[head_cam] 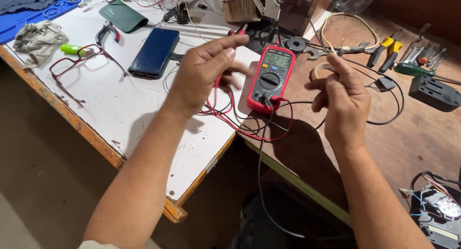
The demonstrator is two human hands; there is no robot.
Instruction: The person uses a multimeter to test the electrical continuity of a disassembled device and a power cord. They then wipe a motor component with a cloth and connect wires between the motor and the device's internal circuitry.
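Standing beside the worktop (144, 114), I see both of the person's hands raised over a red-cased multimeter (270, 78) that lies face up where the white board meets the brown wooden surface. The left hand (204, 73) has its fingers (225, 45) curled, thumb and forefinger pinched together around a red test lead (218, 109), whose red-tipped probe (240, 32) pokes out just past the fingertips. The right hand (343, 93) hovers to the right of the meter, its fingers loosely closed; a black lead (384, 119) loops around near it, but whether the hand actually grips the lead I cannot tell from here. Both leads run back into the sockets at the meter's lower end, and the red one curls in a heap under the left wrist.

Off to the left on the white board lie a dark blue phone case (154, 52), a pair of red-framed glasses (81, 64), a green lighter (74, 49) and a crumpled rag (41, 40). Further right, on the brown wood, are yellow-handled pliers (386, 49), a spanner (314, 53) and a black plastic block (434, 93). A small circuit assembly with coloured wires (437, 210) sits at the bottom right edge.
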